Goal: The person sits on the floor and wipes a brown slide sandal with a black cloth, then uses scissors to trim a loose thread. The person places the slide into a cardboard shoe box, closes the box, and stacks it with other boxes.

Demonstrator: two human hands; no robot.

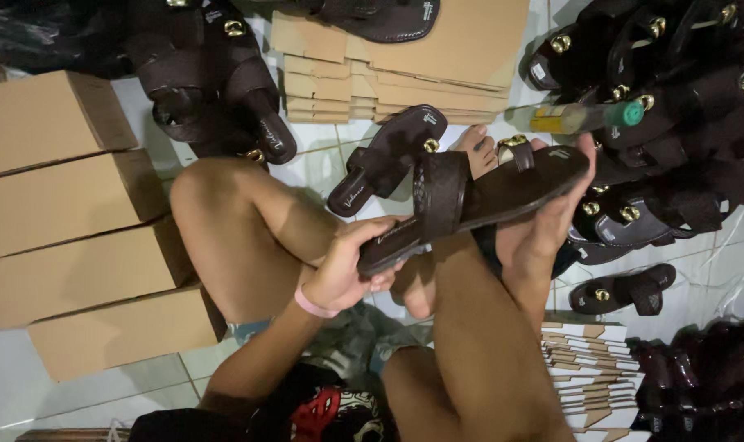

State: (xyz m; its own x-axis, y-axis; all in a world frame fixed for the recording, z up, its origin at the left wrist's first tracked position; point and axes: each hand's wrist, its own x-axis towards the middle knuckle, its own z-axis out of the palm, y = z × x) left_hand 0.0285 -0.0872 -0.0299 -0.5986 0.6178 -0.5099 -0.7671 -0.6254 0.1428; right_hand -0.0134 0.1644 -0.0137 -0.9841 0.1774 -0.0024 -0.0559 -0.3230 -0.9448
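Observation:
I hold a dark brown sandal (478,200) with a wide strap and a gold toe-ring stud, level above my crossed legs. My left hand (347,266), with a pink band on the wrist, grips its heel end. My right hand (548,225) cups the toe end from below. A second matching sandal (388,160) lies on the white tiled floor just beyond, next to my foot.
Closed brown cardboard boxes (56,196) are stacked at the left. Flat folded cartons (404,69) lie at the top. Piles of dark sandals (675,106) fill the right and top left. A small bottle with a green cap (585,117) lies at the right; flat card inserts (589,372) sit lower right.

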